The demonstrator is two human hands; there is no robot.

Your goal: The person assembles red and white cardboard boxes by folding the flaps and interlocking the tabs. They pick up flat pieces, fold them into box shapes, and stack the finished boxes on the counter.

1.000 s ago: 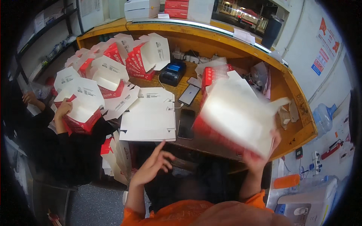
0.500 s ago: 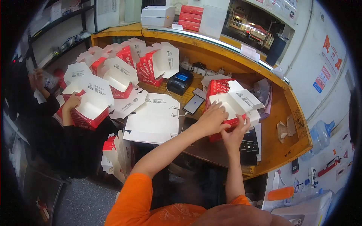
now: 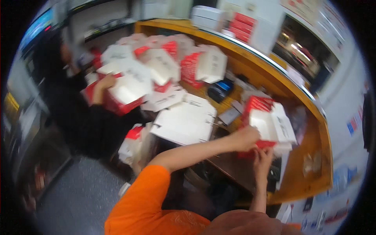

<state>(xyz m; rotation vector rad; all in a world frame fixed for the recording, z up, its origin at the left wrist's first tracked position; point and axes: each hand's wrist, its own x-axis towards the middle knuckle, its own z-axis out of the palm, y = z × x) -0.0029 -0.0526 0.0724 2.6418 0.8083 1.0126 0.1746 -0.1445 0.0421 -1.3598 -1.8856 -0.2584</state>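
A red-and-white cardboard food box [image 3: 263, 124] stands with its lid open at the right of the counter. At its near left corner is my left hand [image 3: 247, 138], its fingers closed on the wall. My right hand [image 3: 263, 157] pinches the red front wall from the near side. Motion blur softens both hands, and part of the left fingers is hidden. More folded red boxes [image 3: 256, 105] lie directly behind and under this one. Left of my forearm lies a stack of flat white box blanks [image 3: 186, 119].
Several open boxes [image 3: 158, 64] crowd the counter's left side. There, a co-worker in black holds another open box [image 3: 127, 88]. A dark card terminal [image 3: 220, 91] and a phone [image 3: 230, 114] lie mid-counter. The raised wooden rim [image 3: 327, 156] curves around the right.
My view has swung left, so the scene sits farther right and is blurred. My left hand has moved from inside the box to its near left corner; my right stays at the front wall.
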